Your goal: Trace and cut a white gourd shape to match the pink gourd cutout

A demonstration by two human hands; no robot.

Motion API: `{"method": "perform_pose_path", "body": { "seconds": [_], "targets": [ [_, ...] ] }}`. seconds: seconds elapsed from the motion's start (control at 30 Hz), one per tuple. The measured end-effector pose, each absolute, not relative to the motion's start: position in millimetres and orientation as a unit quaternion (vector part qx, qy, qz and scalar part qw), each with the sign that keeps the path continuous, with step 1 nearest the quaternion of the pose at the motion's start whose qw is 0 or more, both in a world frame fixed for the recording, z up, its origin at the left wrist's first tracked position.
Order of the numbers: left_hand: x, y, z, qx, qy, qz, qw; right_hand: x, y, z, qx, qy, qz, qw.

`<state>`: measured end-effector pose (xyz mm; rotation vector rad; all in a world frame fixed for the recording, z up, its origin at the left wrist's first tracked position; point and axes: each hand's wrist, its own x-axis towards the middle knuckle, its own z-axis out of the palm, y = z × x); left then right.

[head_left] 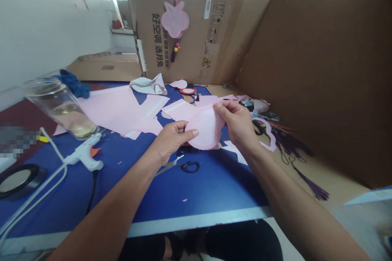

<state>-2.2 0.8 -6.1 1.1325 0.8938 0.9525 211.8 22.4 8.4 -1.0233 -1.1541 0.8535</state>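
Note:
Both hands hold a rounded pink felt piece (204, 127) a little above the blue table (196, 195). My left hand (172, 138) is closed on its left edge, thumb lying across the front. My right hand (237, 122) pinches its upper right edge between thumb and fingers. Black-handled scissors (180, 166) lie on the table just below the left hand. Large pink felt sheets (122, 110) with cut-out gaps are spread behind the hands.
A white glue gun (84, 155) with its cord lies at the left, beside a glass jar (63, 108). Cardboard walls (321, 69) enclose the back and right; a pink felt ornament (174, 19) hangs on the back one. Purple tassels (306, 179) and scraps lie at the right.

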Motion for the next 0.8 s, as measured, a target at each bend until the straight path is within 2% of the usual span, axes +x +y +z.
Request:
{"method": "perform_pose_path", "body": {
  "seconds": [0.3, 0.8],
  "targets": [
    [0.3, 0.8, -5.5, 0.465, 0.407, 0.506, 0.602, 197.1, 12.2, 6.3, -0.46, -0.532, 0.367, 0.609],
    [-1.6, -0.7, -3.0, 0.474, 0.429, 0.507, 0.577, 191.9, 6.8, 7.5, -0.453, -0.532, 0.39, 0.6]
  ]
}}
